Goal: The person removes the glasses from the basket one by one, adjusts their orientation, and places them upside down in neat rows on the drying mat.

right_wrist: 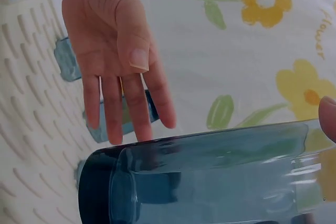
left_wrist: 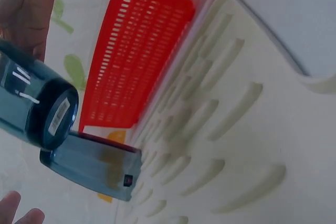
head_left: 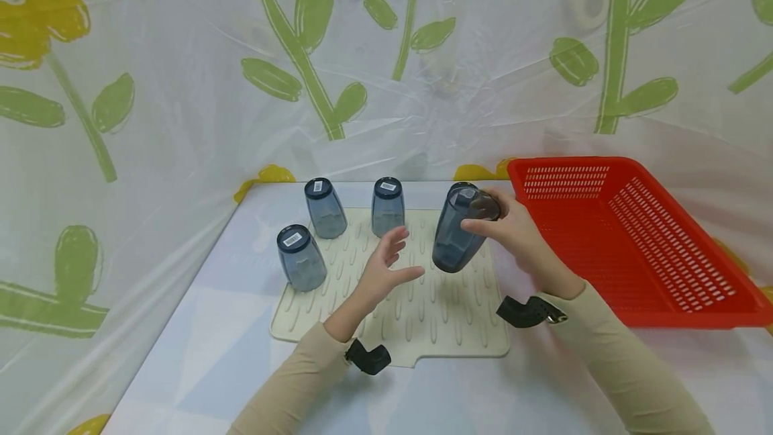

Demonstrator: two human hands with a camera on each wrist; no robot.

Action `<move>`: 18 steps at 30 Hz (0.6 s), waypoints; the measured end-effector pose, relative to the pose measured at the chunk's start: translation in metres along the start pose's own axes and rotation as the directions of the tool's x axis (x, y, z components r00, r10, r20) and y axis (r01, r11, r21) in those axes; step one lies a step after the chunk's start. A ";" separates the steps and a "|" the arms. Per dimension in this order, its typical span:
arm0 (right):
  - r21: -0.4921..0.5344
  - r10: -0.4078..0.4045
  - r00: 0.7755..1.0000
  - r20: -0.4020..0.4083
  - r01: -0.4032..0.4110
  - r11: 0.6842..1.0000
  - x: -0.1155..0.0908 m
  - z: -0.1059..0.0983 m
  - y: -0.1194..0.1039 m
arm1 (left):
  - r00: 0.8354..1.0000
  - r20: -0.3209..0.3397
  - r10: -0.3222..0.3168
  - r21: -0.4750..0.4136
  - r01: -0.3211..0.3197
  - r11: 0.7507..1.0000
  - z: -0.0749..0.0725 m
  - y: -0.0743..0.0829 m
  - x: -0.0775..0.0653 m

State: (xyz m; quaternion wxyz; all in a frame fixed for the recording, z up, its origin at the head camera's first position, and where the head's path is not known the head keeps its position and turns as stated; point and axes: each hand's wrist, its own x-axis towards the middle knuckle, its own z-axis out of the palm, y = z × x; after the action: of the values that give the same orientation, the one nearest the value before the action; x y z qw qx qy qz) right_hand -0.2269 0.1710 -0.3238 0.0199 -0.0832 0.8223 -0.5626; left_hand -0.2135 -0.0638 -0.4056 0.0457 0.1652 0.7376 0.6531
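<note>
My right hand (head_left: 524, 233) grips a clear blue drinking glass (head_left: 455, 240) near its rim. The glass tilts above the ribbed cream drying mat (head_left: 447, 337), its dark base lower and toward me. In the left wrist view a barcode label shows on the held glass's base (left_wrist: 59, 116). Behind it, mostly hidden in the head view, another glass (left_wrist: 94, 163) stands upside down on the mat. My left hand (head_left: 386, 270) hovers over the mat's middle, fingers extended and thumb apart, touching nothing. Several upside-down glasses, including the nearest left one (head_left: 302, 260), stand along the mat's left and back.
To the right sits a red perforated plastic basket (head_left: 580, 314), close beside my right forearm. The mat lies on a table (head_left: 223, 327) with a pale blue-and-white pattern. A flower-printed sheet (head_left: 181, 52) hangs behind and to the left.
</note>
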 end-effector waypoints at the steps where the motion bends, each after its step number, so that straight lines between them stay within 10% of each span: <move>1: 0.005 -0.003 1.000 0.003 0.003 1.000 0.000 0.001 0.000 | 1.000 0.005 0.001 -0.007 -0.001 1.000 0.002 0.000 0.001; 18: 0.053 -0.009 1.000 0.008 0.008 0.999 0.005 0.012 -0.004 | 0.999 0.021 -0.041 -0.021 0.041 0.999 0.023 -0.004 0.008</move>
State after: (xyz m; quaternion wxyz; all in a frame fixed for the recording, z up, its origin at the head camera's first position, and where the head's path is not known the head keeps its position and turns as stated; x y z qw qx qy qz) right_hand -0.2295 0.1582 -0.3245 0.0233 -0.0886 0.8065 -0.5841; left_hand -0.2152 -0.0400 -0.4120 0.0683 0.1561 0.7332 0.6583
